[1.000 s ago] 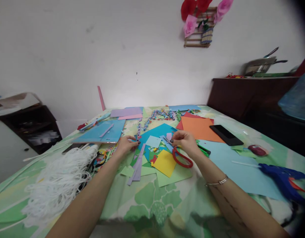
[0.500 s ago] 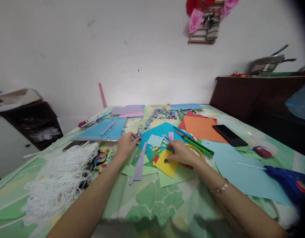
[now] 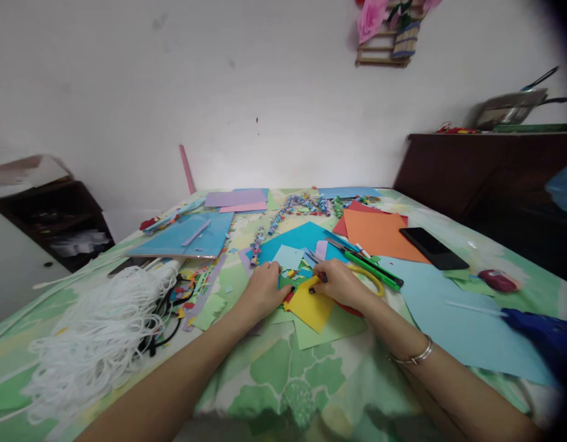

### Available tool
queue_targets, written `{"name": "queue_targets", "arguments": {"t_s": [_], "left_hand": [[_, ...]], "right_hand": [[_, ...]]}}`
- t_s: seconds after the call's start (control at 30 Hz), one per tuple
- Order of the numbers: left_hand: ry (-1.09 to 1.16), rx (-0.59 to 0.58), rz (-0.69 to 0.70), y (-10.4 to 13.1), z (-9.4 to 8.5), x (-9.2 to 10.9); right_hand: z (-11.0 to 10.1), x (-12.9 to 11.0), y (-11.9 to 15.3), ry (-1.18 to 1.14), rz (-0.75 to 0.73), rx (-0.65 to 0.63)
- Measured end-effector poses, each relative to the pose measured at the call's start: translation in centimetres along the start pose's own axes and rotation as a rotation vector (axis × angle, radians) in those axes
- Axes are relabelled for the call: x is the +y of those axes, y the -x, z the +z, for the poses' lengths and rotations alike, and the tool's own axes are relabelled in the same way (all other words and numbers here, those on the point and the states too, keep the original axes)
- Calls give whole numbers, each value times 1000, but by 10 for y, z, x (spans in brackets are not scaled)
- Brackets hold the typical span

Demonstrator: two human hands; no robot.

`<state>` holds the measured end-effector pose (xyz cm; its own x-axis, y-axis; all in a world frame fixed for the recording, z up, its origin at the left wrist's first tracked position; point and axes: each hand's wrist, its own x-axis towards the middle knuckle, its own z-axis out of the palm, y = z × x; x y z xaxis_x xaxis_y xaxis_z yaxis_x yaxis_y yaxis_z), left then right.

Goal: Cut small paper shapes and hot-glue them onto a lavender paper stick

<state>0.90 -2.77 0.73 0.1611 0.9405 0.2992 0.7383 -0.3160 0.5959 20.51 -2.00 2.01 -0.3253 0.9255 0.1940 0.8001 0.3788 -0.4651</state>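
Observation:
My left hand (image 3: 265,288) is low over the small paper scraps (image 3: 290,274) in the middle of the table, thumb and fingers apart, with no object visible between them. My right hand (image 3: 335,283) has its fingers curled at the upper edge of a yellow paper square (image 3: 313,310); what its fingertips hold is too small to make out. Under the yellow square lies a light green sheet (image 3: 329,334). Behind the hands are a light blue piece (image 3: 289,256) and a teal sheet (image 3: 306,232). Scissors with yellow handles (image 3: 370,276) lie beside my right hand, partly hidden by it.
A green cutter (image 3: 373,270), orange paper (image 3: 379,233), a black phone (image 3: 433,247) and a blue glue gun (image 3: 536,331) lie on the right. White cord (image 3: 99,337) and a blue pad (image 3: 182,239) are on the left. Rolled paper beads (image 3: 278,218) stretch behind.
My left hand has moved right and nearer, from the purple bead string to the scraps. The bead string now shows uncovered. My right hand has barely moved; its fingers are more curled.

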Motion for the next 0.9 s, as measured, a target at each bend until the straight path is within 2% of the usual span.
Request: {"name": "queue_targets", "arguments": {"t_s": [0.2, 0.33, 0.43, 0.53, 0.6, 0.7, 0.9], "left_hand": [[281, -34, -199, -4, -8, -2], [382, -58, -306, -10, -9, -7], [513, -100, -358, -10, -6, -7], [776, -125, -400, -7, 0, -4], [919, -135, -401, -5, 4, -3], [938, -155, -356, -5, 6, -3], [859, -197, -247, -8, -1, -5]], "right_hand": [[-4, 7, -4, -95, 16, 247], [-6, 8, -4, -190, 52, 406], [-7, 5, -3, -233, 56, 464], [-7, 3, -2, -192, 26, 470], [-7, 4, -2, -141, -6, 427], [-6, 6, -3, -109, -18, 390], [-13, 10, -4, -133, 85, 525]]}}
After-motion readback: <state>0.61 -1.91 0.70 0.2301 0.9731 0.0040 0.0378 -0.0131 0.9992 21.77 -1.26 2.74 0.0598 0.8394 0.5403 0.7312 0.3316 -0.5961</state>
